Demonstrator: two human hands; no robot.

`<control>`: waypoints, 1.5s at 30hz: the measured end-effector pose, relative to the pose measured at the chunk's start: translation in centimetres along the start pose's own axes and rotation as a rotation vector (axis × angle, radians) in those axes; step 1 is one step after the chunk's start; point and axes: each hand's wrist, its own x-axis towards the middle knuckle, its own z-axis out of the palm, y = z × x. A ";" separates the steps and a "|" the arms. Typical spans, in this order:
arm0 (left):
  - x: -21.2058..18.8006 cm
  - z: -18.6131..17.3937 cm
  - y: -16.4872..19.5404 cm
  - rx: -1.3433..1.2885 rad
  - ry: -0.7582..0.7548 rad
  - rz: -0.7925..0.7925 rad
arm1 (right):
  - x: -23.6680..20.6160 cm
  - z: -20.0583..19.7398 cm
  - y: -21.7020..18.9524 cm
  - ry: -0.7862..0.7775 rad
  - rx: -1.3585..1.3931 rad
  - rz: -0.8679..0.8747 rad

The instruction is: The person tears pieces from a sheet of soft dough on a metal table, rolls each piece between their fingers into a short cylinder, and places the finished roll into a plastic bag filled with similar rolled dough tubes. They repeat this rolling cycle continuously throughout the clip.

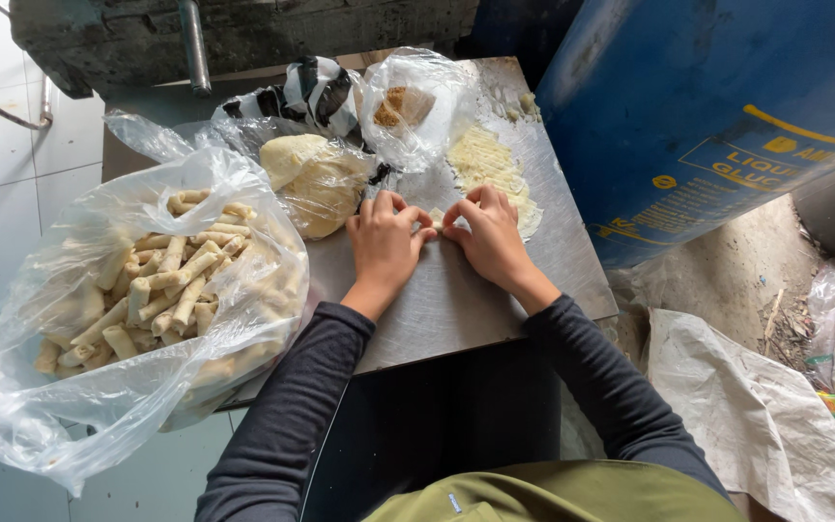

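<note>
Far left: large clear plastic bag (99,387) hanging over the desk (456,300) edge, filled with pale rolled pastry sticks (171,275). Beside it, a smaller bag holding a lump of yellowish dough (313,179). Behind that, a knotted clear bag with a brown filling (404,104).

Centre: left hand (382,242) and right hand (488,232) meet on the metal desk, fingers curled and pinching a small pale pastry roll (436,220) between them, roll lying on the desk surface. Just beyond the right hand, a thin sheet of wrapper dough (487,164) lies flat.

Right: blue drum (688,106) stands against the desk; crumpled white sack (756,416) on the floor.
</note>
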 end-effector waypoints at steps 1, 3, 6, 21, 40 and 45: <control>0.0 0.1 0.1 0.011 0.026 0.001 | -0.1 0.0 0.0 0.014 0.009 0.000; 0.0 0.4 0.5 0.037 0.067 0.004 | -0.4 0.1 -0.1 0.022 0.025 0.032; -0.8 0.8 1.1 0.076 0.035 -0.043 | -0.8 0.2 -0.3 -0.008 0.044 0.121; 3.0 3.4 -0.2 0.285 0.209 -0.113 | 3.9 3.1 -0.5 0.112 -0.049 0.221; -9.3 -22.4 2.6 0.815 0.447 -0.382 | -5.4 -6.9 1.2 0.111 0.073 0.213; -8.1 -23.3 2.6 0.789 0.507 -0.322 | -4.6 -6.8 2.7 -0.143 0.293 0.260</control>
